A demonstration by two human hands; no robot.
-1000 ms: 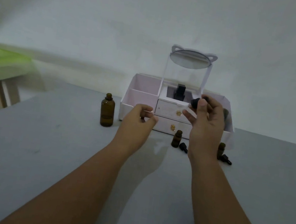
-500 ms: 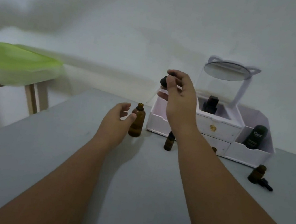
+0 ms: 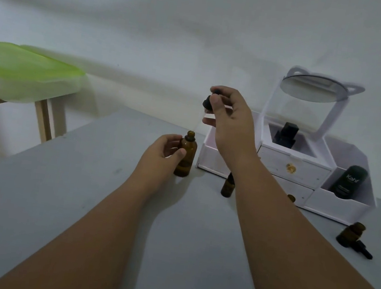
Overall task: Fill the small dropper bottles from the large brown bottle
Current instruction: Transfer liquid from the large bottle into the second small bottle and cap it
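Steadying the large brown bottle (image 3: pixel 185 154) on the bench (image 3: pixel 57 198) with left hand (image 3: pixel 162 155) wrapped around it, right hand (image 3: pixel 231 123) pinching dropper (image 3: pixel 208 102) at twelve o'clock above its mouth, ready to draw; small bottle (image 3: pixel 227 185) waiting at three o'clock.

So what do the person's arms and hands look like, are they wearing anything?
Nothing is worn that shows. The left hand and the right hand are both bare: no gloves, rings, watch or bracelet. Both forearms are bare too, with no sleeve all the way down to the bottom edge of the picture.
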